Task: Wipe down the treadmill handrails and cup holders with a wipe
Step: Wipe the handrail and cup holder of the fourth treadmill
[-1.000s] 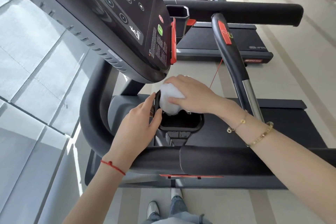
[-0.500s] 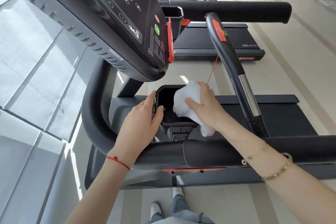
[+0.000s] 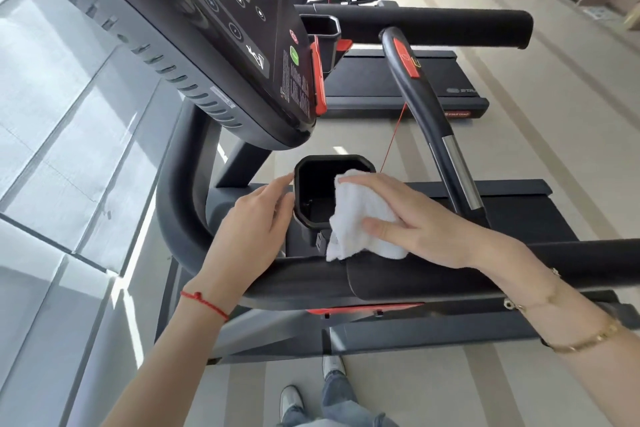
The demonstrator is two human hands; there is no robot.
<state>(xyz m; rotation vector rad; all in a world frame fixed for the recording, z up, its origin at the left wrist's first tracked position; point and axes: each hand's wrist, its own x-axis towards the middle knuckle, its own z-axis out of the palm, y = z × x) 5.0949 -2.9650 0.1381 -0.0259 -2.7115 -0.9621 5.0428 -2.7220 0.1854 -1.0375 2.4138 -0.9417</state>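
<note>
Head view: the white wipe (image 3: pixel 360 215) is bunched and draped over the right rim of the black cup holder (image 3: pixel 317 198), its lower folds hanging down to the padded front handrail (image 3: pixel 311 279). The right hand (image 3: pixel 422 222) presses the wipe from above; the fingers lie flat across the top of the cloth and the thumb pins its lower part, so this grip is clamped on the wipe. The left hand (image 3: pixel 256 229) rests against the left outer wall of the cup holder with fingers extended and slightly spread; its fingertips touch the rim, and this grip is apart, closed on nothing. A red string bracelet (image 3: pixel 204 302) circles the left wrist. Gold chain bracelets (image 3: pixel 585 340) sit on the right forearm.

The cup holder is an open, angular black pocket mounted below the control console (image 3: pixel 225 31), between the curved left upright (image 3: pixel 180 198) and the running deck. A second cup holder (image 3: pixel 320 28) shows on the far side of the console. To the right, a black side grip bar with a red insert and a chrome section (image 3: pixel 429 114) slopes down toward the deck. A thin red safety cord (image 3: pixel 393 139) hangs beside it.

Beyond, a neighbouring treadmill (image 3: pixel 398 80) stands parallel. At the bottom edge, shoes (image 3: pixel 291 402) and jeans cuffs stand on the pale floor.
</note>
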